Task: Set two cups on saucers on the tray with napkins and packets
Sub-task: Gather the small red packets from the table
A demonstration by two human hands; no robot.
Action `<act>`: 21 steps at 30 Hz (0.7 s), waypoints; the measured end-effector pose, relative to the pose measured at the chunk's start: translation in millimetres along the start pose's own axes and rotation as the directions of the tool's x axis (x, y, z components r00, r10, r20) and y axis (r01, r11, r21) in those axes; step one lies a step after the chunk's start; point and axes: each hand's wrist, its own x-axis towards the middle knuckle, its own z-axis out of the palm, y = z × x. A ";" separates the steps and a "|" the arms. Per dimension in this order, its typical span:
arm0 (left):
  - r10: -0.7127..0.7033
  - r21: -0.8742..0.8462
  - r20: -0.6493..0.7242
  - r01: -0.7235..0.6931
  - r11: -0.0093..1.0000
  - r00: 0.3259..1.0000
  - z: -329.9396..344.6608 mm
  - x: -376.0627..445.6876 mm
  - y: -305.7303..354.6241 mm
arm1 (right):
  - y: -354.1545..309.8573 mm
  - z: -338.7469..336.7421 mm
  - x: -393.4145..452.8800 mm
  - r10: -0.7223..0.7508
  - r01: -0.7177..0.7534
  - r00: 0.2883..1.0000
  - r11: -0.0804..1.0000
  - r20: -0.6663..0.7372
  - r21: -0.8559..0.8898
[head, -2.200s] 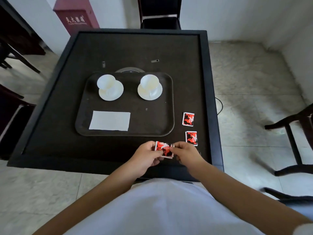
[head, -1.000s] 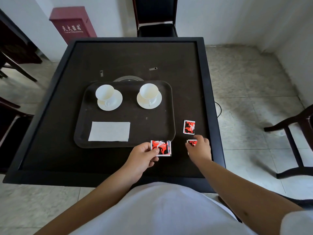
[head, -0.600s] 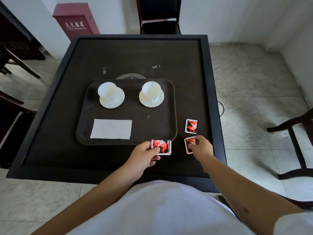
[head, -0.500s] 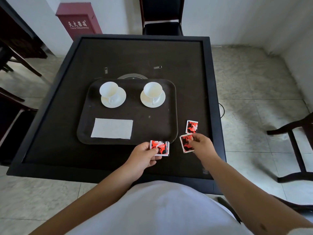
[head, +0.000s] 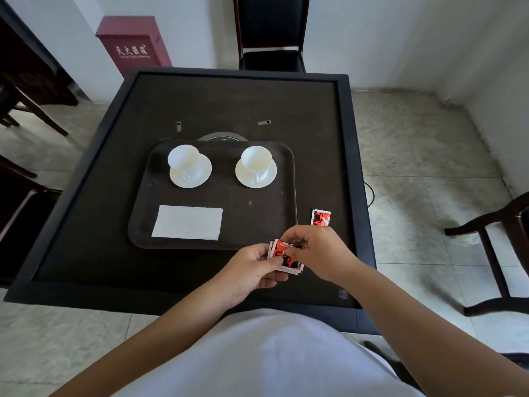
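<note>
Just below the centre of the frame both hands meet over the near part of the worktop [head: 94, 253]. The left hand [head: 252, 270] pinches a small stack of red packets [head: 284, 257] by its left edge, and the right hand [head: 317, 253] closes its fingers on the stack's upper right corner. How many packets are in the stack cannot be told. One loose packet [head: 321, 217] lies flat on the worktop up and to the right of the hands, just beside the tray's right rim and nearly touching the right knuckles; its long axis runs up the frame. The right hand is plainly the nearer one to it. The tray [head: 286, 196] sits up and left of the hands, its near rim just above the stack, with two cups on saucers [head: 190, 170] [head: 256, 169] along its far side and a napkin [head: 187, 222] lower left. The likely move is a short reach up-right for the loose packet, then a carry up-left onto the tray.
</note>
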 end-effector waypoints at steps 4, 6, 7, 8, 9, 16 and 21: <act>0.030 0.044 -0.052 -0.028 0.999 0.998 -2.5 -2.3 -2.1 | -2.0 4.2 0.8 -0.111 0.109 0.993 0.993 -0.049 -0.035; 0.029 0.020 -0.057 -0.028 0.999 0.998 -3.6 -3.2 -3.6 | -0.4 5.0 2.1 -0.096 0.096 0.995 0.995 -0.036 -0.016; 0.028 0.003 -0.061 -0.028 1.000 0.998 -3.7 -3.4 -4.1 | 1.1 4.9 2.6 -0.068 0.068 0.998 0.998 -0.016 0.006; 0.027 -0.013 -0.064 -0.028 1.000 0.998 -3.7 -3.5 -4.2 | 2.7 4.3 2.8 -0.031 0.031 0.999 0.999 0.005 0.038; 0.026 -0.025 -0.067 -0.028 0.999 0.997 -3.4 -3.2 -3.9 | 4.4 3.4 2.8 0.004 -0.006 1.000 0.997 0.022 0.078; 0.019 -0.004 -0.042 -0.020 1.000 0.999 1.0 0.7 1.6 | 12.3 -0.2 0.2 0.093 -0.095 0.995 0.978 0.021 0.185; 0.001 -0.023 -0.067 -0.002 1.000 0.998 2.4 3.3 1.7 | 12.8 2.0 0.8 0.121 -0.126 0.992 0.974 0.037 0.191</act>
